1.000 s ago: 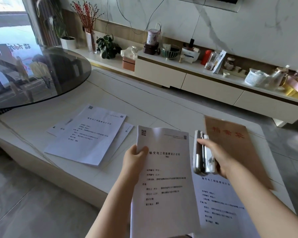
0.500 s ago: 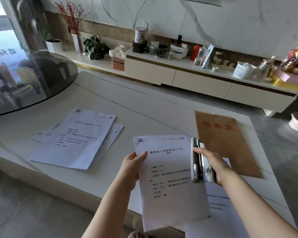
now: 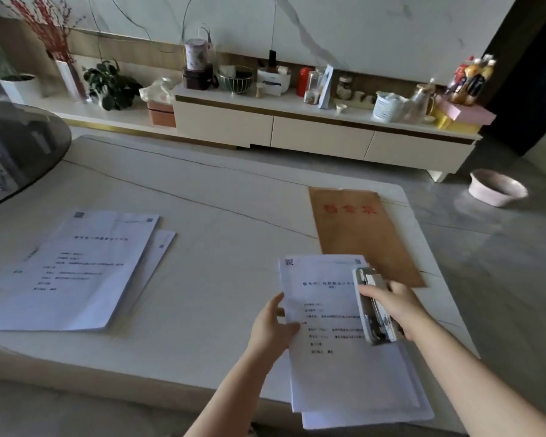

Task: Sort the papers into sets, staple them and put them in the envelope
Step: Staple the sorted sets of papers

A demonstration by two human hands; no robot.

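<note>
My left hand (image 3: 273,326) pinches the left edge of a printed paper set (image 3: 334,339) held low over the table's front right part. My right hand (image 3: 391,305) grips a white and metal stapler (image 3: 374,305) along that set's right edge, its nose pointing away from me. More sheets (image 3: 375,417) lie under the held set, sticking out over the table's front edge. A brown envelope (image 3: 363,234) with red characters lies flat just beyond both hands. A second pile of printed papers (image 3: 76,269) lies on the table's left side.
The white marble table (image 3: 221,247) runs wide in front of me. A dark round glass top (image 3: 16,146) overlaps its far left corner. A low cabinet (image 3: 312,134) crowded with jars, plants and baskets lines the wall. A pale bowl (image 3: 497,190) sits on the floor at right.
The held paper set has come down from upright in front of me to low over the sheets on the table. The stapler stays at its right edge. My view has tilted up and rightward.
</note>
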